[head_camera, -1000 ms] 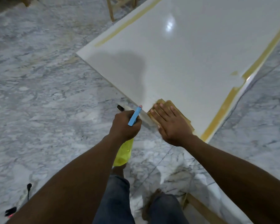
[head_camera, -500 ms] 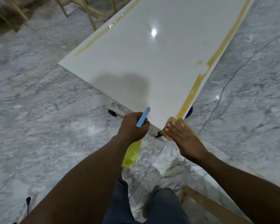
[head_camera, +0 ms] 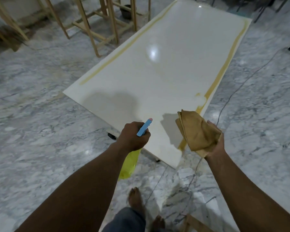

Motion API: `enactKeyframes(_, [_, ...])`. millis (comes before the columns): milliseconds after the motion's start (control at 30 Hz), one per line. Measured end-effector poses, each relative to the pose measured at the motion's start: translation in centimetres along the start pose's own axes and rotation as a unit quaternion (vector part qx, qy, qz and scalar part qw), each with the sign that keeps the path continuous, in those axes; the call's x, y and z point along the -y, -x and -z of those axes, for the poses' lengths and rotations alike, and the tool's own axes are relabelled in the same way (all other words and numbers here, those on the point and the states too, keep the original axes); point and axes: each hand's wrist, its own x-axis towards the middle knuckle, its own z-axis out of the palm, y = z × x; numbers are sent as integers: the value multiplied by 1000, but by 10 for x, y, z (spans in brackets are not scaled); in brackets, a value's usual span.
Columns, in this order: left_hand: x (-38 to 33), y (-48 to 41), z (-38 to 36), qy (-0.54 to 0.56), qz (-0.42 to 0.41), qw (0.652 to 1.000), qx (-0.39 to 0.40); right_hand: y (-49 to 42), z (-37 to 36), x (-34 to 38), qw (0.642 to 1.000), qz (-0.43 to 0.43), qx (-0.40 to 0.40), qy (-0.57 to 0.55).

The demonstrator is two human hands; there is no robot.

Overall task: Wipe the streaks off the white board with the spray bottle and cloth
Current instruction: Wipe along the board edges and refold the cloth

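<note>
Here the white board [head_camera: 157, 77] lies flat above the marble floor [head_camera: 32, 123], with yellow streaks [head_camera: 224, 71] along its long edges. At its near edge the left hand [head_camera: 132, 138] has its fingers clenched round the spray bottle [head_camera: 128, 164]. Over its near right corner the right hand [head_camera: 214, 144] grasps the tan cloth [head_camera: 196, 131], held clear of it.

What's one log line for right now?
left hand: grips spray bottle | right hand: holds cloth above white board | yellow streaks: along edges
</note>
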Motion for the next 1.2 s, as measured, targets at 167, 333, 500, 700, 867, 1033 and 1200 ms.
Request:
enactKeyframes(167, [2,-42,44,-18,-4,1000,-10,-22,-49,-33,990,-124,11,-69])
enactKeyframes(333, [15,-63,67,-38,16,999,-21,-51,-93,-35,985,-167,43,-11])
enactKeyframes(500, [25,-73,77,-9,80,996,-36,-87,-135,-21,969,-224,67,76])
enactKeyframes(700, [22,-72,72,54,194,977,-66,-141,-165,-14,937,-289,103,168])
enactKeyframes(867, [-4,-61,30,106,281,940,-161,-185,-167,7,875,-354,177,280])
enactKeyframes(1033, [-47,-44,-12,157,336,903,-219,-194,-165,29,839,-376,204,336])
enactKeyframes(1200, [-63,-24,-28,172,363,876,-267,-173,-174,23,799,-399,244,378])
